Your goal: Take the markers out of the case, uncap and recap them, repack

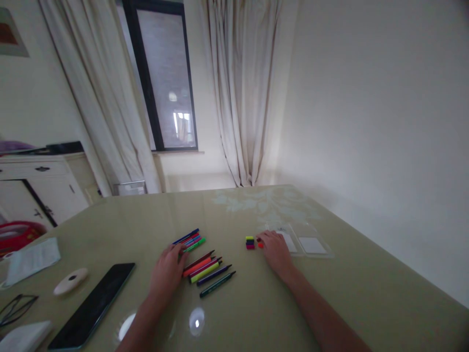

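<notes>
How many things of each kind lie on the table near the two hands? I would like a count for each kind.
Markers in the far bunch: 4
Markers in the near row: 5
Small caps: 4
Clear sleeves: 2
Total: 15
The left hand touches the markers; the right hand touches the caps.

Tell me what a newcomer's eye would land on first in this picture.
The bright felt pens fanned out at the middle of the table stand out first, with the left hand resting at their near ends. Just right of them, the right hand lies flat beside a little stack of coloured caps. At the lower left lies a dark phone.
</notes>
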`<state>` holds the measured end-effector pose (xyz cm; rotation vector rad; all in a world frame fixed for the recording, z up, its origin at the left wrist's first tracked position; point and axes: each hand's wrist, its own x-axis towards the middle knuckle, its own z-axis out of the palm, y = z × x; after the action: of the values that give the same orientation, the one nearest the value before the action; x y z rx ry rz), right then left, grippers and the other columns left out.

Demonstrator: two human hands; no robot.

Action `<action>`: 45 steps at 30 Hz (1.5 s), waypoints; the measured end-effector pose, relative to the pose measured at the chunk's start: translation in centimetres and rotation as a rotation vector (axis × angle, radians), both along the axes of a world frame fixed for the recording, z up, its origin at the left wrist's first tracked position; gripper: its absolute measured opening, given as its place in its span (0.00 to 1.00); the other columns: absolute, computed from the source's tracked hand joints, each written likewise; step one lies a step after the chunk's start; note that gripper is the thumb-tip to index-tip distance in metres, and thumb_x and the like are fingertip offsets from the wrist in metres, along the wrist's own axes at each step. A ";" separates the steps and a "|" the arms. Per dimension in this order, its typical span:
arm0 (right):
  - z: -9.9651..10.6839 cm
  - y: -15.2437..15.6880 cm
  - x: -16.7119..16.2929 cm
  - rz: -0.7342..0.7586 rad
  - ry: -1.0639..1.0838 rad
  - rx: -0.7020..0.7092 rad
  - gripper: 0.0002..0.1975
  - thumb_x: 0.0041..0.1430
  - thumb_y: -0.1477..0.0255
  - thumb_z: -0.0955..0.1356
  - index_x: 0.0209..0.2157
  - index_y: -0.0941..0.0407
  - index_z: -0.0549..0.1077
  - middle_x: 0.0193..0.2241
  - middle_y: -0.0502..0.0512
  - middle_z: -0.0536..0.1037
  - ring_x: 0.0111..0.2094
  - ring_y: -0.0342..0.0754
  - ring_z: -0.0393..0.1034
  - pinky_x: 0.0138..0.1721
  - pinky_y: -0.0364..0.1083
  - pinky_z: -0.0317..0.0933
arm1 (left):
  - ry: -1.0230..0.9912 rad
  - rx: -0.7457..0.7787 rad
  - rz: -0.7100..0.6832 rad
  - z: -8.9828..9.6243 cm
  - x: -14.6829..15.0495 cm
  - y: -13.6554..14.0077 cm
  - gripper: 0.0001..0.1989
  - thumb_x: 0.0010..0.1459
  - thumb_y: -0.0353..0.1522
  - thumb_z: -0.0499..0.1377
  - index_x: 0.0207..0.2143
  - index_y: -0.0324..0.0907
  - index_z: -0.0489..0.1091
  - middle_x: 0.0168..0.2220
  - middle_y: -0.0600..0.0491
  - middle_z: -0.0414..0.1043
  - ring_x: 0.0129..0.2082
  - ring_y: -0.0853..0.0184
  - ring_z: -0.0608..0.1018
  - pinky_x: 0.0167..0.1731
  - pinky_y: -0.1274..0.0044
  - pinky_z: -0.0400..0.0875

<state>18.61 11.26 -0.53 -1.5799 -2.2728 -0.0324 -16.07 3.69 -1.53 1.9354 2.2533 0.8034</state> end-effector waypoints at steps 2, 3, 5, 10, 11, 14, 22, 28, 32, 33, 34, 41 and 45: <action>0.1 0.0 -0.1 -0.010 -0.008 -0.003 0.19 0.63 0.83 0.62 0.47 0.54 0.80 0.47 0.58 0.82 0.50 0.54 0.71 0.50 0.50 0.57 | 0.041 -0.047 0.011 0.0 -0.3 -0.1 0.12 0.67 0.34 0.50 0.46 0.44 0.71 0.45 0.47 0.76 0.46 0.57 0.78 0.48 0.67 0.71; 0.2 -0.1 -0.1 -0.018 -0.011 0.001 0.19 0.63 0.82 0.62 0.48 0.54 0.79 0.48 0.58 0.82 0.50 0.55 0.71 0.50 0.50 0.57 | 0.051 -0.064 0.012 -0.1 -0.3 -0.2 0.12 0.67 0.33 0.50 0.47 0.43 0.71 0.45 0.46 0.76 0.46 0.58 0.78 0.48 0.68 0.71; 0.3 -0.3 -0.2 -0.034 -0.010 0.022 0.19 0.64 0.81 0.62 0.50 0.55 0.79 0.48 0.59 0.81 0.51 0.56 0.71 0.51 0.51 0.57 | 0.054 -0.086 0.017 -0.3 -0.4 -0.1 0.11 0.67 0.34 0.50 0.48 0.43 0.69 0.45 0.46 0.76 0.46 0.58 0.78 0.49 0.68 0.70; 0.8 -1.6 -1.6 0.033 0.110 0.099 0.16 0.70 0.76 0.62 0.51 0.54 0.78 0.47 0.59 0.81 0.50 0.55 0.71 0.52 0.52 0.58 | 0.096 -0.086 0.027 -0.7 -0.7 0.1 0.11 0.68 0.36 0.51 0.46 0.42 0.70 0.46 0.45 0.75 0.48 0.56 0.77 0.50 0.67 0.70; 0.9 -2.0 -2.1 0.067 0.137 0.113 0.15 0.70 0.76 0.62 0.51 0.54 0.78 0.47 0.59 0.81 0.49 0.55 0.71 0.52 0.52 0.58 | 0.118 -0.084 0.017 -0.6 -0.7 0.1 0.11 0.67 0.36 0.52 0.44 0.42 0.71 0.46 0.45 0.75 0.49 0.55 0.77 0.51 0.67 0.69; 0.8 -3.3 -3.9 0.181 0.174 0.132 0.14 0.71 0.73 0.63 0.53 0.53 0.76 0.46 0.58 0.81 0.49 0.55 0.71 0.53 0.53 0.59 | 0.163 -0.098 -0.010 -0.2 -0.7 0.0 0.10 0.67 0.35 0.53 0.43 0.44 0.74 0.46 0.46 0.75 0.49 0.55 0.76 0.52 0.66 0.69; 0.7 -4.9 -5.9 0.461 0.222 0.207 0.19 0.72 0.65 0.67 0.61 0.53 0.70 0.48 0.58 0.80 0.49 0.54 0.73 0.52 0.52 0.63 | -0.001 0.163 -0.345 1.6 3.3 -0.4 0.11 0.68 0.37 0.55 0.44 0.47 0.76 0.46 0.50 0.79 0.48 0.58 0.79 0.51 0.67 0.71; 0.0 -4.4 -5.2 0.563 0.253 0.327 0.11 0.72 0.64 0.66 0.44 0.54 0.79 0.35 0.55 0.82 0.37 0.50 0.74 0.42 0.47 0.64 | -0.014 0.210 -0.529 1.3 6.7 -1.6 0.12 0.70 0.40 0.55 0.46 0.48 0.77 0.42 0.50 0.81 0.43 0.60 0.81 0.47 0.69 0.74; -0.2 -3.9 -5.2 0.645 0.231 0.327 0.11 0.71 0.64 0.67 0.45 0.54 0.80 0.34 0.53 0.83 0.36 0.48 0.75 0.42 0.46 0.65 | 0.033 0.153 -0.556 0.6 6.6 -1.1 0.14 0.70 0.39 0.54 0.44 0.48 0.79 0.42 0.49 0.81 0.44 0.59 0.81 0.47 0.69 0.74; -0.1 -3.6 -4.9 0.652 0.232 0.327 0.11 0.71 0.64 0.67 0.44 0.54 0.80 0.34 0.53 0.83 0.36 0.48 0.75 0.42 0.46 0.65 | 0.041 0.133 -0.549 0.5 6.1 -0.9 0.14 0.70 0.39 0.54 0.45 0.48 0.79 0.41 0.49 0.82 0.43 0.59 0.81 0.47 0.69 0.74; 0.0 -3.2 -4.4 0.641 0.248 0.332 0.11 0.71 0.65 0.67 0.44 0.54 0.80 0.34 0.53 0.83 0.36 0.48 0.75 0.42 0.46 0.66 | 0.043 0.119 -0.529 0.4 5.5 -0.6 0.14 0.70 0.38 0.54 0.45 0.48 0.80 0.41 0.49 0.82 0.43 0.58 0.82 0.47 0.68 0.74; 0.2 1.1 2.6 0.144 0.549 0.387 0.15 0.72 0.63 0.64 0.44 0.53 0.82 0.38 0.59 0.83 0.41 0.54 0.77 0.47 0.52 0.69 | -0.046 0.130 -0.129 0.0 -0.4 0.8 0.20 0.68 0.41 0.50 0.47 0.44 0.78 0.49 0.45 0.80 0.50 0.55 0.80 0.55 0.63 0.71; -0.5 1.4 2.7 0.030 0.491 0.270 0.17 0.71 0.68 0.61 0.47 0.54 0.81 0.42 0.61 0.80 0.42 0.53 0.76 0.46 0.50 0.69 | -0.016 0.090 -0.148 -0.8 0.1 0.8 0.17 0.65 0.40 0.53 0.44 0.45 0.79 0.47 0.46 0.79 0.50 0.55 0.78 0.54 0.63 0.70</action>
<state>21.33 12.68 -1.06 -1.2494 -1.8240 0.0496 -15.99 4.44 -2.31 2.0970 2.0685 0.9112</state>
